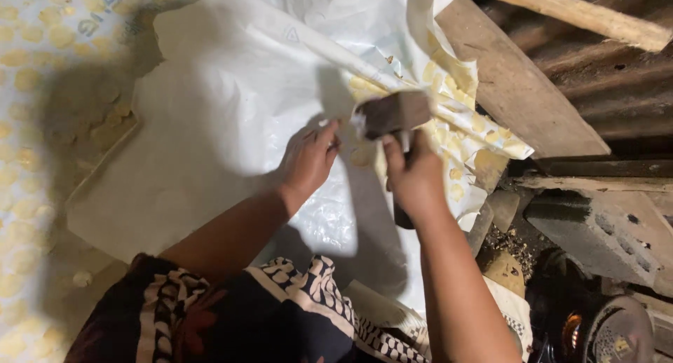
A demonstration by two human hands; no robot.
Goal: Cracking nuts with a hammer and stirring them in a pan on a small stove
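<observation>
The right hand is closed around the handle of a hammer-like tool, gripping it just below the head. The tool's head, a dark rectangular block, sits above the fist and over the sheet. By its bulk and dull surface the block looks dense and rigid, so the weight probably sits at the top. A grip close to the head, as here, gives control, while a grip lower down would give more swing. The handle itself is mostly hidden by the fingers, so I cannot tell its material.

The left hand lies on a white plastic sheet, fingers bent and pressed down right beside the block. It seems to pinch or pin a small spot of the sheet, though what is under the fingertips is too small to make out. The sheet looks thin, soft and slick. It creases readily, carries folds along its right edge, and would slide unless held flat. Pinning it with spread fingers near the work point suits it better than grabbing an edge.

The sheet covers most of the surface under the hands, and its yellow-patterned side shows where it folds over. A wooden plank lies to the right, with a grey concrete block below it and corrugated metal behind.
</observation>
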